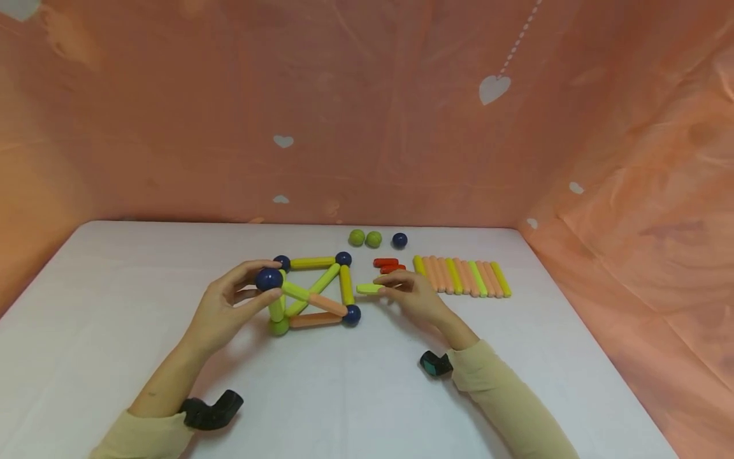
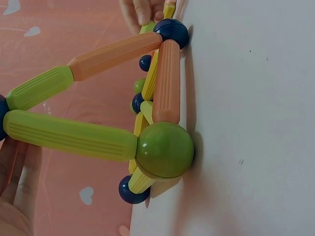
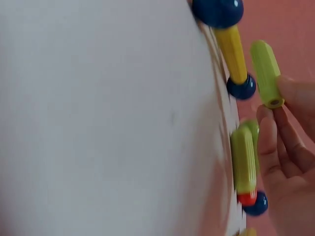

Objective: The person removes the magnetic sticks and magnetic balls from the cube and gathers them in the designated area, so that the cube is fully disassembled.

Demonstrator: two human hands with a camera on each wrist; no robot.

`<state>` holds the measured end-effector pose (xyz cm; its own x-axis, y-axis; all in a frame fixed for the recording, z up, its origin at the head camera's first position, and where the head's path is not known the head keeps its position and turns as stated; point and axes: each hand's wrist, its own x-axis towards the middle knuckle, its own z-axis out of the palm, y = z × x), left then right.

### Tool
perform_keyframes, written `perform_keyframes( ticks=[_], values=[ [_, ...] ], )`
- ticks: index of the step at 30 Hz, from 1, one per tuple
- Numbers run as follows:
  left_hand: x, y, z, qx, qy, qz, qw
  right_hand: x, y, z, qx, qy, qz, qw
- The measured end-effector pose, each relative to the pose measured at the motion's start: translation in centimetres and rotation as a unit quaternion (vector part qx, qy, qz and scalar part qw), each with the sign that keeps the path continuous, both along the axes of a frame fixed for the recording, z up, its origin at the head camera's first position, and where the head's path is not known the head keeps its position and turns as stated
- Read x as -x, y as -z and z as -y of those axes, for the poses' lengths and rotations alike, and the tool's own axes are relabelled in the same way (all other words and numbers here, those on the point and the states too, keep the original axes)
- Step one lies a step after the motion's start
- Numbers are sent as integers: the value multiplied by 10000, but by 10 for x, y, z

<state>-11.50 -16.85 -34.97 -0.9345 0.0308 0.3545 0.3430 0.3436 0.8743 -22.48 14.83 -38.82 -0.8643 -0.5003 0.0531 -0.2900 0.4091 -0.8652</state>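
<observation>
My left hand [image 1: 220, 309] holds a dark blue ball [image 1: 269, 280] between thumb and fingers, at the raised corner of a frame of magnetic rods and balls. From that ball a green rod [image 2: 71, 133] slopes down to a green ball [image 2: 165, 150] on the table. A short green rod [image 1: 295, 291] joined end to end with an orange rod [image 1: 328, 304] runs from it to another blue ball [image 1: 352, 315]. Right of the frame, my right hand [image 1: 417, 298] pinches a short light green rod [image 3: 266, 73], held apart from the frame.
Behind the right hand lie short red rods [image 1: 385, 262]. Farther back sit two green balls [image 1: 357, 238] and a blue ball [image 1: 399, 240]. A row of yellow, orange and green rods [image 1: 462, 277] lies at the right on the white table [image 1: 344, 395]. An orange cloth [image 1: 367, 115] hangs behind.
</observation>
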Motion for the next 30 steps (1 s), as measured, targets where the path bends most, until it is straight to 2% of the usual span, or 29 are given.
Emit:
perform_keyframes(
  ticks=[4, 11, 20, 24, 28, 30],
  values=[
    [0, 0, 1, -12, -6, 7, 10000, 2, 1, -10, -176, 205, 17, 9996],
    [0, 0, 2, -71, 23, -41, 10000, 2, 1, -19, -624, 679, -184, 9956],
    [1, -1, 2, -92, 61, -52, 9999, 4, -2, -11, -817, 1315, -354, 9873],
    [1, -1, 2, -88, 73, -15, 9999, 3, -5, -2, -640, 1524, -432, 9853],
    [3, 0, 3, -89, 82, 12, 9999, 0, -8, 10, -185, 1340, -456, 9898],
    [4, 1, 3, -108, 92, 26, 9999, -3, -9, 17, 64, 1046, -465, 9934]
  ],
)
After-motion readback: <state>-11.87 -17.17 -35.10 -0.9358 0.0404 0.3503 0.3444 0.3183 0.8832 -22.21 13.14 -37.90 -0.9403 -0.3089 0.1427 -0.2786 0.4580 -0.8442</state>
